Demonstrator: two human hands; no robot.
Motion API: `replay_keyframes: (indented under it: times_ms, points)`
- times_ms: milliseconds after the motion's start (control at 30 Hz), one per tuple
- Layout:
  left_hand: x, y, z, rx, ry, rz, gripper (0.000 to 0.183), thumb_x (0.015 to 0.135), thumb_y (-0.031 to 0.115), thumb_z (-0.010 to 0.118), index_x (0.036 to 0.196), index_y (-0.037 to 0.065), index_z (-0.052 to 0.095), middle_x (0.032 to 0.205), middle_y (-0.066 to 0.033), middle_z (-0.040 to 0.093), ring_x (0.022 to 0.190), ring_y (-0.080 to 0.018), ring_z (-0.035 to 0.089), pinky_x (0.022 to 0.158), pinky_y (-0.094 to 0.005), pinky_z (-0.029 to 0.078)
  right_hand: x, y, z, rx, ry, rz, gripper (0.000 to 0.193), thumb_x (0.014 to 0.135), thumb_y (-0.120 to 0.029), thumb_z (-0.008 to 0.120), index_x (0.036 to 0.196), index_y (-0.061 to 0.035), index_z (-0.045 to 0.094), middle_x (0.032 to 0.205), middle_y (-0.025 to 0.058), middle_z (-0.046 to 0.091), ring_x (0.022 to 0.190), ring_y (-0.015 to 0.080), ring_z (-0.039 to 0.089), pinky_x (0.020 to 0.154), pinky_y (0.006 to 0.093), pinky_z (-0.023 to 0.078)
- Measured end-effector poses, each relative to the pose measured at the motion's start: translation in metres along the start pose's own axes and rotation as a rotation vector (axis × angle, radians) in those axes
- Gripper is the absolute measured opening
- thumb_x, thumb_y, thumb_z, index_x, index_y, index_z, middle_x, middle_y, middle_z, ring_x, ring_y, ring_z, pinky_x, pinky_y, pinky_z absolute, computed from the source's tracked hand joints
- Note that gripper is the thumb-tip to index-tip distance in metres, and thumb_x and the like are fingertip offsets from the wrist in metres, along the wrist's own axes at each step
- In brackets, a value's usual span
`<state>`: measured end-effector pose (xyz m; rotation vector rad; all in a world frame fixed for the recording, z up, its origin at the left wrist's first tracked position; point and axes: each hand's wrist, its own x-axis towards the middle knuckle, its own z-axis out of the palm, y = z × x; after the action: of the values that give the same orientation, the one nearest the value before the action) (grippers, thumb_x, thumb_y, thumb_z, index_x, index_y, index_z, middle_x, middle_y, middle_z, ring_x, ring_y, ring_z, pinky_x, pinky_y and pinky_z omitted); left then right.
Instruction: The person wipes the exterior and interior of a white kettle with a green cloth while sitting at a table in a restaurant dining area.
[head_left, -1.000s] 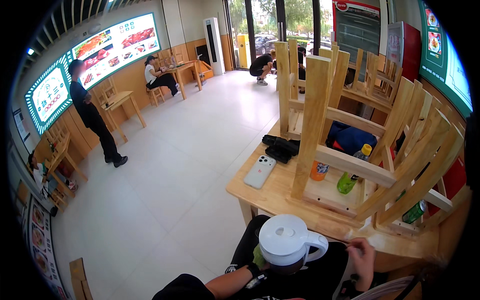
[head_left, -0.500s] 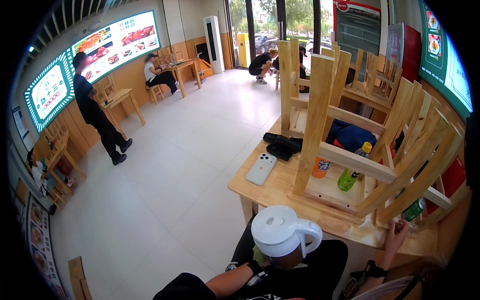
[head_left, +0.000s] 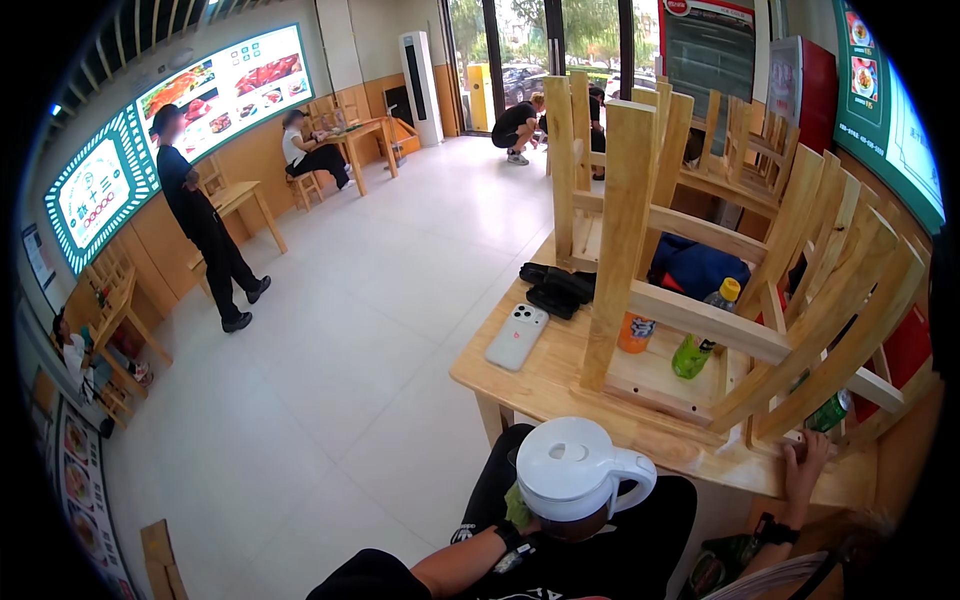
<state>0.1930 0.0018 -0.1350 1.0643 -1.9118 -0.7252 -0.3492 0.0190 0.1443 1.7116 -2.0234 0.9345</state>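
Observation:
A white-lidded pitcher (head_left: 568,468) with a dark, see-through body rests at my lap, its handle to the right. My left hand (head_left: 533,524) is against its side, closed on a crumpled green cloth (head_left: 516,506); the pitcher hides most of the fingers. My right hand (head_left: 806,462) is at the table's near right edge with fingers curled by the bottom of an upturned wooden stool (head_left: 868,382). Whatever they grip, if anything, I cannot make out. Just beyond that hand a green can (head_left: 829,411) is partly hidden behind the stool's wood.
On the wooden table (head_left: 478,368) lie a phone (head_left: 516,337) and a black pouch (head_left: 556,290). Among the upturned stools stand a green bottle (head_left: 700,345) with a yellow cap and an orange cup (head_left: 635,332). A person in black (head_left: 200,210) stands at the left; others sit or crouch farther off.
The pitcher appears slightly farther right and lower. My right hand has moved slightly up and right, its fingers closer in against the stool. The standing person has turned a little.

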Motion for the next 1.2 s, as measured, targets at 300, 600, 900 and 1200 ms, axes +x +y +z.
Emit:
replay_keyframes:
  times_ms: [300,600,900,1200]
  points:
    - [0.008,0.006,-0.008,0.056,-0.033,-0.03,0.069,0.092,0.054,0.063,0.146,0.013,0.051,0.152,-0.0159,0.047,0.138,-0.0344,0.047,0.113,-0.0497,0.04,-0.002,-0.001,-0.008,-0.048,0.214,-0.025,0.037,0.071,-0.019,0.084,0.1,-0.005,0.065,0.098,0.015,0.061,0.096,0.0369,0.054,0.089,0.0477,0.043]
    - [0.062,0.064,-0.004,-0.362,-0.051,-0.296,0.069,0.094,0.053,0.061,0.147,0.012,0.049,0.152,-0.0182,0.045,0.138,-0.0356,0.048,0.113,-0.0499,0.041,0.009,-0.004,-0.04,-0.165,0.152,0.019,0.048,0.072,-0.046,0.083,0.091,-0.0062,0.066,0.091,0.0111,0.059,0.098,0.034,0.055,0.103,0.0479,0.034]
    - [0.084,0.144,-0.002,-1.468,-0.207,-0.67,0.069,0.095,0.053,0.06,0.148,0.012,0.048,0.153,-0.0204,0.043,0.137,-0.0368,0.048,0.112,-0.0501,0.042,-0.005,-0.017,-0.048,-0.168,0.146,0.079,0.049,0.072,-0.049,0.082,0.093,-0.0086,0.065,0.092,0.0085,0.058,0.097,0.0313,0.055,0.105,0.0496,0.033]
    - [0.091,0.163,-0.012,-1.744,-0.327,-0.732,0.069,0.096,0.053,0.058,0.149,0.011,0.046,0.153,-0.0227,0.042,0.136,-0.0379,0.049,0.112,-0.0503,0.043,-0.002,-0.018,-0.046,-0.236,0.132,0.108,0.05,0.069,-0.049,0.083,0.093,-0.009,0.066,0.092,0.009,0.061,0.098,0.0311,0.056,0.105,0.0469,0.035]
